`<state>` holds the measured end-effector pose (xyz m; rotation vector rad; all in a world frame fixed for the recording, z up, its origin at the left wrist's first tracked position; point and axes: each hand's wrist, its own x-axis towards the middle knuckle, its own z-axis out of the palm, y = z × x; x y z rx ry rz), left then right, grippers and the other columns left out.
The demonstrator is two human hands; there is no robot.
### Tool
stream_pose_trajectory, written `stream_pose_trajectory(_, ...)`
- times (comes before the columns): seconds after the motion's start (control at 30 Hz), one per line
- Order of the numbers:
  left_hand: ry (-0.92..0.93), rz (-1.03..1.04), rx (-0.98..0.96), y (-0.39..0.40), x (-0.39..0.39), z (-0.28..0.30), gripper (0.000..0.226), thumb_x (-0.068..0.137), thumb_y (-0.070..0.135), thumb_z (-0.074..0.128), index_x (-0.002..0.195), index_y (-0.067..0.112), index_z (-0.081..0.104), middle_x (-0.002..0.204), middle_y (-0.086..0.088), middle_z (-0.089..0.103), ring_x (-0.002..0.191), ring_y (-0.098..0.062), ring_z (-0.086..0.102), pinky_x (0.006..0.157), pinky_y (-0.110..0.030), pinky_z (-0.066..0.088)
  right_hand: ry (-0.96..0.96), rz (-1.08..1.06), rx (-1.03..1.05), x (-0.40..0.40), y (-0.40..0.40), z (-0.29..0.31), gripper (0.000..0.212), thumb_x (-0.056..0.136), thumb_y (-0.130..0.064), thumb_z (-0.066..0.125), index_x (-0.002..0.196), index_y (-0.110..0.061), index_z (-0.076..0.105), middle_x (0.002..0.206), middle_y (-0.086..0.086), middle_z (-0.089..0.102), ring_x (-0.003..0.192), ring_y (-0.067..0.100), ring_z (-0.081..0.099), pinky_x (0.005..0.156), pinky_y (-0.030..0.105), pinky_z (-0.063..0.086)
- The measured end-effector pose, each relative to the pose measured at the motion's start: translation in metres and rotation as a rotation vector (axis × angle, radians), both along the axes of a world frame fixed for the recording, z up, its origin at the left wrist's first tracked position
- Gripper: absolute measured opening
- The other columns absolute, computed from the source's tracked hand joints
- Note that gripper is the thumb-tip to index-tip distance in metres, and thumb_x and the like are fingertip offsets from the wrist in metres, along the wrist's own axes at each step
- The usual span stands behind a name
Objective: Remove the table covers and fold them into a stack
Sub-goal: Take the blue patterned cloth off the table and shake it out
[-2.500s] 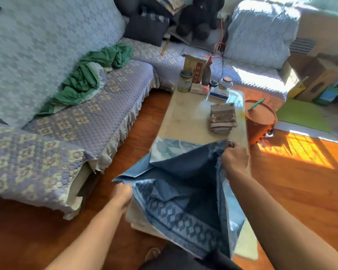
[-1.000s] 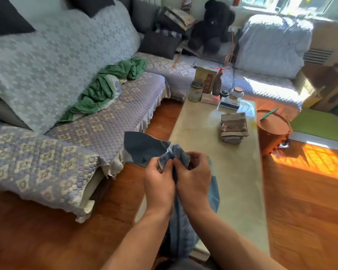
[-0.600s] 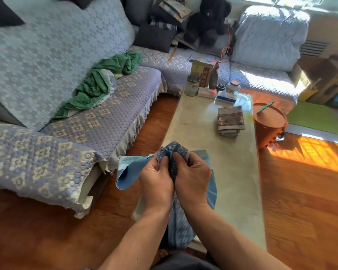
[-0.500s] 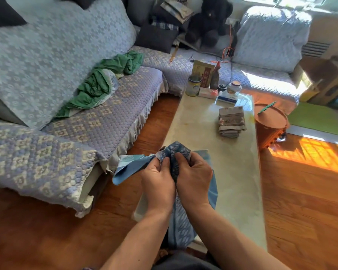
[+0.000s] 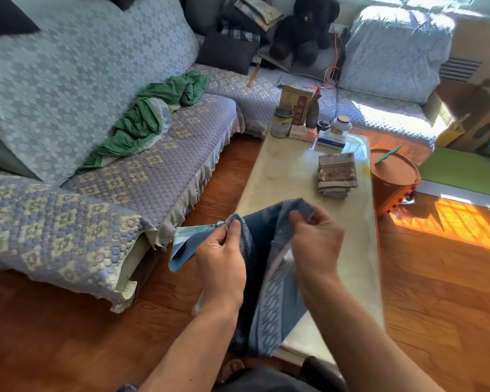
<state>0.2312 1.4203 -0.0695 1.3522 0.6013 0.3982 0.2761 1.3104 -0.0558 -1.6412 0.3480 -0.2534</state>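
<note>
1. Sunlit wooden floor surrounds a long pale table beside a sofa.
2. Left hand pinches one top edge of the blue cover; right hand pinches the other, slightly apart.
3. Cover hangs over the table's near end.
4. A folded cover lies farther along the table.

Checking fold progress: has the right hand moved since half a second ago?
Yes. The right hand has pulled rightward from the left hand, further over the table, spreading the blue cover.
</note>
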Motion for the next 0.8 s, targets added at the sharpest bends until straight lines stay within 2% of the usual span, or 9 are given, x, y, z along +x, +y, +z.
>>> stream_pose_trajectory(0.03, -0.006, 0.005, -0.046, 0.003, 0.001, -0.001, 0.025, 0.091, 0.046, 0.069, 0.092, 0.022, 0.077, 0.066, 0.004, 0.069, 0.078, -0.016, 0.07, 0.086, -0.052, 0.056, -0.019, -0.032, -0.026, 0.006, -0.008, 0.006, 0.026, 0.087, -0.008, 0.07, 0.081, -0.032, 0.077, 0.078, -0.002, 0.075, 0.072, 0.018, 0.068, 0.075, 0.053, 0.057)
stream_pose_trajectory(0.1, 0.011, -0.026, -0.115, 0.002, 0.001, 0.002, 0.034, 0.086, 0.054, 0.067, 0.099, 0.024, 0.079, 0.092, 0.002, 0.079, 0.1, -0.025, 0.073, 0.098, -0.056, 0.053, -0.063, 0.009, -0.177, 0.007, -0.006, 0.016, 0.022, 0.086, -0.011, 0.069, 0.09, -0.031, 0.078, 0.08, -0.005, 0.076, 0.075, 0.016, 0.07, 0.077, 0.047, 0.057)
stream_pose_trajectory(0.13, 0.02, -0.054, -0.121, -0.002, 0.0, 0.005, 0.032, 0.088, 0.052, 0.066, 0.101, 0.025, 0.079, 0.097, 0.002, 0.079, 0.103, -0.023, 0.072, 0.1, -0.056, 0.052, -0.074, 0.081, -0.27, 0.001, 0.004, 0.019, 0.021, 0.085, -0.013, 0.068, 0.096, -0.028, 0.079, 0.083, -0.005, 0.077, 0.078, 0.014, 0.07, 0.08, 0.042, 0.057)
stream_pose_trajectory(0.2, -0.002, -0.092, -0.134, -0.012, -0.004, 0.007, 0.024, 0.094, 0.041, 0.066, 0.102, 0.022, 0.079, 0.098, -0.001, 0.079, 0.099, -0.02, 0.072, 0.1, -0.057, 0.052, -0.118, 0.199, -0.43, -0.017, 0.024, 0.015, 0.022, 0.088, -0.013, 0.067, 0.101, -0.024, 0.08, 0.088, -0.007, 0.077, 0.08, 0.004, 0.068, 0.08, 0.023, 0.052)
stream_pose_trajectory(0.27, -0.032, -0.114, -0.127, -0.018, -0.007, 0.004, 0.022, 0.096, 0.035, 0.066, 0.101, 0.019, 0.079, 0.098, -0.005, 0.078, 0.097, -0.021, 0.072, 0.099, -0.058, 0.052, -0.165, 0.203, -0.482, -0.028, 0.034, 0.01, 0.02, 0.09, -0.012, 0.066, 0.096, -0.025, 0.081, 0.086, -0.009, 0.071, 0.08, 0.001, 0.063, 0.072, 0.004, 0.039)
stream_pose_trajectory(0.4, -0.036, -0.115, -0.135, -0.013, -0.011, -0.005, 0.03, 0.089, 0.045, 0.068, 0.102, 0.021, 0.08, 0.1, -0.007, 0.078, 0.104, -0.031, 0.071, 0.101, -0.059, 0.05, -0.171, 0.212, -0.504, -0.028, 0.032, -0.003, 0.015, 0.09, -0.013, 0.068, 0.086, -0.023, 0.08, 0.079, -0.009, 0.059, 0.075, 0.005, 0.058, 0.068, 0.005, 0.036)
stream_pose_trajectory(0.5, -0.041, -0.082, -0.079, -0.009, -0.012, -0.005, 0.013, 0.095, 0.025, 0.069, 0.099, 0.025, 0.082, 0.096, -0.001, 0.079, 0.099, -0.021, 0.074, 0.099, -0.052, 0.054, -0.201, 0.236, -0.548, -0.034, 0.036, -0.008, 0.012, 0.09, -0.014, 0.067, 0.088, -0.021, 0.077, 0.079, -0.01, 0.058, 0.074, 0.005, 0.057, 0.069, 0.006, 0.037)
stream_pose_trajectory(0.63, -0.04, -0.066, -0.107, -0.003, -0.012, 0.003, 0.017, 0.094, 0.013, 0.069, 0.092, 0.023, 0.083, 0.092, -0.002, 0.08, 0.092, -0.018, 0.075, 0.094, -0.044, 0.057, -0.291, 0.194, -0.495, -0.042, 0.042, -0.016, 0.012, 0.091, -0.01, 0.07, 0.095, -0.018, 0.078, 0.083, -0.008, 0.063, 0.076, 0.004, 0.06, 0.07, 0.006, 0.04)
stream_pose_trajectory(0.8, -0.058, -0.097, -0.19, 0.0, -0.013, 0.012, 0.028, 0.094, 0.004, 0.066, 0.083, 0.023, 0.084, 0.09, -0.008, 0.079, 0.091, -0.021, 0.074, 0.088, -0.035, 0.056, -0.41, 0.114, -0.42, -0.046, 0.042, -0.024, 0.011, 0.087, -0.003, 0.074, 0.094, -0.011, 0.077, 0.086, -0.004, 0.067, 0.079, 0.005, 0.064, 0.073, 0.016, 0.049)
